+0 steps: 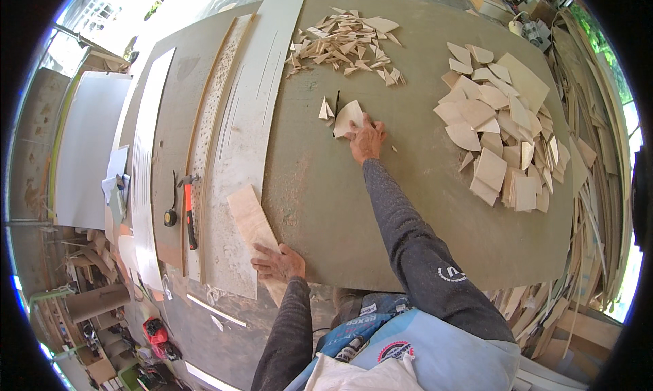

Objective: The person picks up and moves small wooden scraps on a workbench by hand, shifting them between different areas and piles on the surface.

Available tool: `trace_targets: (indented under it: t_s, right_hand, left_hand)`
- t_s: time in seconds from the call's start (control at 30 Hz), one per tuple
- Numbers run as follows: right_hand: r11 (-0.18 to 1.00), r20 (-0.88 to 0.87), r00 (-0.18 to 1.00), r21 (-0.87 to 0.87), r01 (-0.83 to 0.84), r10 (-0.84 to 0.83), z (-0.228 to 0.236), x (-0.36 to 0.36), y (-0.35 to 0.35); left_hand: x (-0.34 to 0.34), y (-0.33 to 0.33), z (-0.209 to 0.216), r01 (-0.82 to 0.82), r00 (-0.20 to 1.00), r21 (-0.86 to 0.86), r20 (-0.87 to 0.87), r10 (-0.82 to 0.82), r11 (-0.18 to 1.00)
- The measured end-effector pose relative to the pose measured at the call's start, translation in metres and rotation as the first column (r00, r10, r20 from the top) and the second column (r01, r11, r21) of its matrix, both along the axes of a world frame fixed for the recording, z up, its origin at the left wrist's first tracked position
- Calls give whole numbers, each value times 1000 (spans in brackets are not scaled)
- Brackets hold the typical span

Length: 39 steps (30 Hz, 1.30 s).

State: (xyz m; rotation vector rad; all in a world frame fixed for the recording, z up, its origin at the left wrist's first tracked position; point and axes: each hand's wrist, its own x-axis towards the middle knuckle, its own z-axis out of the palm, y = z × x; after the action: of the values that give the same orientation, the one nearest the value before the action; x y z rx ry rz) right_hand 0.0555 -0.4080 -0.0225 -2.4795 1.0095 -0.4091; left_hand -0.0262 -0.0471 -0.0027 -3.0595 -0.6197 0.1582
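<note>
I look down on a broad grey-green worktable (pixel 422 207) that fills most of the view. Along its left side lie several long pale boards (pixel 248 119), one of them a narrow strip dotted with small holes (pixel 211 112). On the right of the table sits a big loose pile of cut plywood pieces (pixel 507 129), fan-shaped and rectangular, overlapping one another. At the far edge, near the middle, there is a smaller heap of thin triangular offcuts (pixel 343 44).

Nearer to me, a short plank of light wood (pixel 255 231) lies on the table's near-left edge, partly overhanging it. My left hand (pixel 277 263) rests on the near end of that plank, fingers spread flat over it; I cannot tell whether the fingers curl under the edge or only press down on it.

My right arm, in a dark grey sleeve, stretches well out over the table. My right hand (pixel 367 140) presses down on a curved, fan-shaped plywood piece (pixel 347 117), the fingers lying on its near edge rather than closed around it. The piece lies flat on the table, between the offcut heap and me, well apart from the big pile. Just left of it stands a thin dark tool (pixel 337 105), and beside that lie two small triangular scraps (pixel 326 109).

On the boards at the left rest a hammer with an orange handle (pixel 189 210) and a small dark round tool (pixel 170 217) beside it.
</note>
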Motion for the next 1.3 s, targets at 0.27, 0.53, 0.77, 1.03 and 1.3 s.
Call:
trace_targets:
  t_s: [0.27, 0.53, 0.77, 1.03, 1.3]
  right_hand:
    - [1000, 16, 1000, 12, -1, 1, -4, -11, 14]
    - [999, -3, 999, -5, 52, -52, 0, -1, 7]
    - [998, -48, 998, 25, 50, -49, 12, 1, 10]
    - [1000, -23, 1000, -22, 4, -5, -1, -2, 3]
    - [998, -26, 998, 36, 51, -50, 13, -2, 13]
  left_hand:
    - [1, -7, 15, -7, 1000, -14, -27, 7, 1000]
    - [-1, 0, 1, 4, 1000, 2, -4, -4, 1000]
    - [-2, 3, 0, 5, 1000, -3, -1, -5, 1000]
    - [0, 2, -5, 21, 1000, -10, 5, -21, 1000]
    - [-1, 2, 2, 15, 1000, -2, -2, -15, 1000]
